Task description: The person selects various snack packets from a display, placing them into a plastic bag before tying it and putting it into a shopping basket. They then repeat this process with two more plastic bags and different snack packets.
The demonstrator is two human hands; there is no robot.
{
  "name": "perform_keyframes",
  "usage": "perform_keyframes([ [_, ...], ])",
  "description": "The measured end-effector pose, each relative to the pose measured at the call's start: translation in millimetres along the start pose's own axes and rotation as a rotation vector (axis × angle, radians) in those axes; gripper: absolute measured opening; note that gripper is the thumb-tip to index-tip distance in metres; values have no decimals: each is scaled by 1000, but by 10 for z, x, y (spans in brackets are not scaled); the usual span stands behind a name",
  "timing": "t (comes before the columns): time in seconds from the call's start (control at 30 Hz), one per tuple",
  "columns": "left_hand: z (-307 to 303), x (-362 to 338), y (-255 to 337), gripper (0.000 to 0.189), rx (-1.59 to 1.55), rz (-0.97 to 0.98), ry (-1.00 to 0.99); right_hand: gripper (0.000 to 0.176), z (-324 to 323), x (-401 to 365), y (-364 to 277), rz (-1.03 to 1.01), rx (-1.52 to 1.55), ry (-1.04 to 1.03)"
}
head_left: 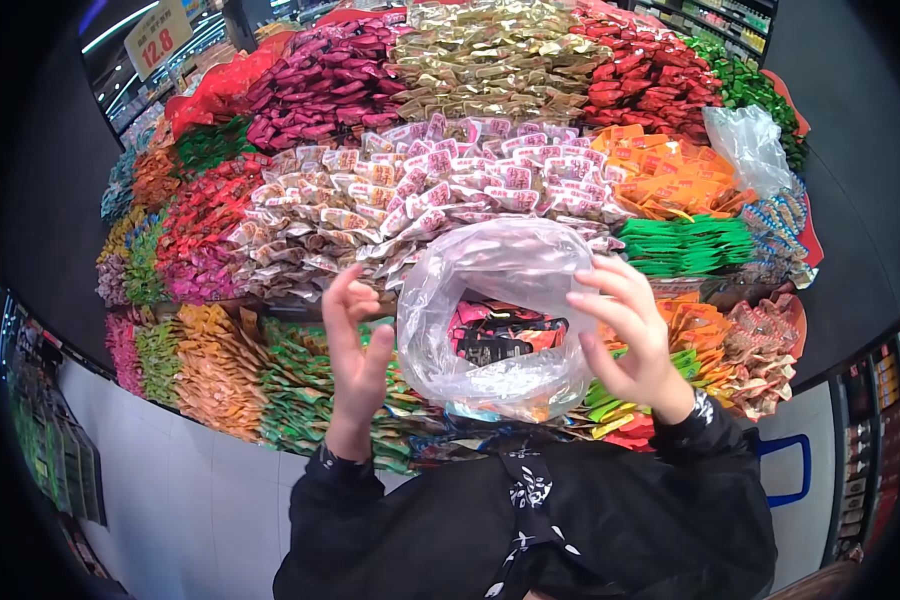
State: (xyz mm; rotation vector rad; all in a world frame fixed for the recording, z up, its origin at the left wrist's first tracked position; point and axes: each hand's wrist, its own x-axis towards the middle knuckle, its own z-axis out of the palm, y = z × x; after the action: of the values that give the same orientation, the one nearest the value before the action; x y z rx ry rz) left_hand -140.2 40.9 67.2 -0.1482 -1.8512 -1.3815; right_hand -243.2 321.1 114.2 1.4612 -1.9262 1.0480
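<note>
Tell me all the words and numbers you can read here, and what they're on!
"12.8": on the price sign, top left.
Small print above that number: too blurred to read.
Print on the candy wrappers: too small to read.
Print on the packets in the bag: too blurred.

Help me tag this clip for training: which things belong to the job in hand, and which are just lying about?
In hand: clear plastic bag, packets inside it, right hand on its rim, left hand open beside it.
Lying about: heaped sweets on the display, price sign, spare plastic bag on the heap, blue handle.
</note>
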Motion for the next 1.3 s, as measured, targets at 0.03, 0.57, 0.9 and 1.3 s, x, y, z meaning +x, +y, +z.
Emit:
perform_keyframes([
  [0.03, -38, 156, 6, 56, 107, 37, -11, 40, -37, 113, 85, -11, -17, 15],
  [0.57, 1009, 4348, -558, 39, 1002, 766, -209, 42, -152, 3365, 2648, -66, -557, -122],
  [0.9, 1355, 4645, -1217, 58, 962, 285, -736, 36, 151, 3644, 3177, 193, -572, -645],
  [1.3, 1393, 4635, -1209, 64, 1073, 333, -715, 34, 147, 3925, 3529, 182, -497, -903],
])
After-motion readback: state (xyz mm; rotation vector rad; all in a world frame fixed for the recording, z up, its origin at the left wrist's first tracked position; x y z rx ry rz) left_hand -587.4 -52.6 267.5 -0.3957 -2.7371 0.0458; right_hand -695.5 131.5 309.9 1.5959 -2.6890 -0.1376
